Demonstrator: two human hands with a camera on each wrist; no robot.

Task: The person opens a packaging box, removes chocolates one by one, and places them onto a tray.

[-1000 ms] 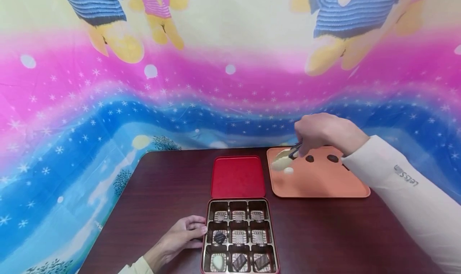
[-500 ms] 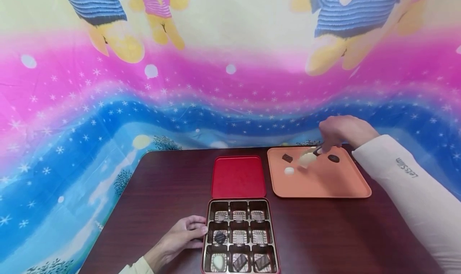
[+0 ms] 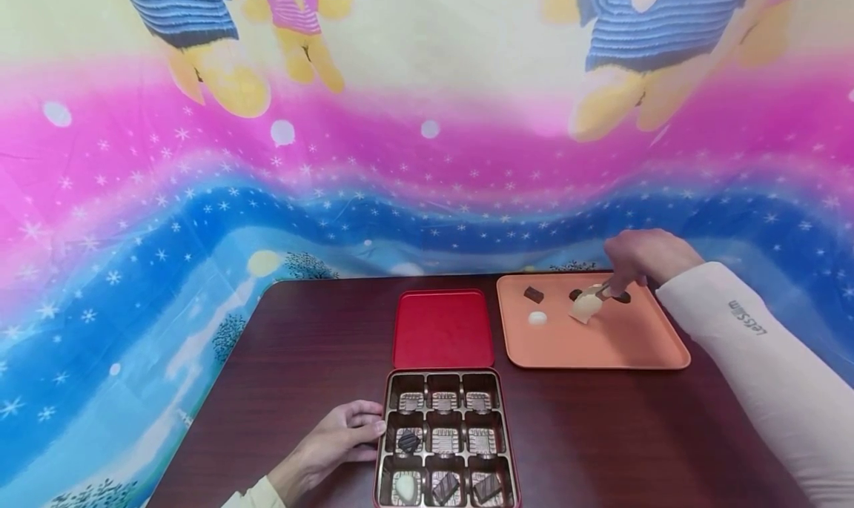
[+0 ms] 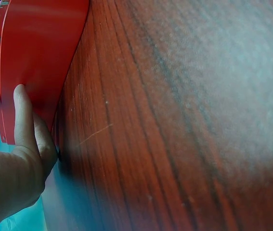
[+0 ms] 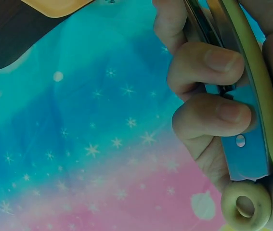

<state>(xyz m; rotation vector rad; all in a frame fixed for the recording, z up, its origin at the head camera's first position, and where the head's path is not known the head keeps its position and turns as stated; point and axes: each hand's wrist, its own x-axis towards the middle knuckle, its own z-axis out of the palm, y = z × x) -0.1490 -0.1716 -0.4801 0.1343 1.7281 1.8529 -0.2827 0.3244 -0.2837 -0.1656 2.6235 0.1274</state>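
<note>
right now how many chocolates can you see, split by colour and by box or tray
Dark chocolates in box: 3
White chocolate in box: 1
Dark chocolates on tray: 3
White chocolate on tray: 1
Total visible: 8
The tongs may hide more.

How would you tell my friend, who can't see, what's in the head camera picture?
A right hand holds cream-tipped tongs over an orange tray of chocolates, while a left hand touches the side of a nine-compartment box holding four more pieces. A red lid lies just behind the box on a dark wood-look table.
</note>
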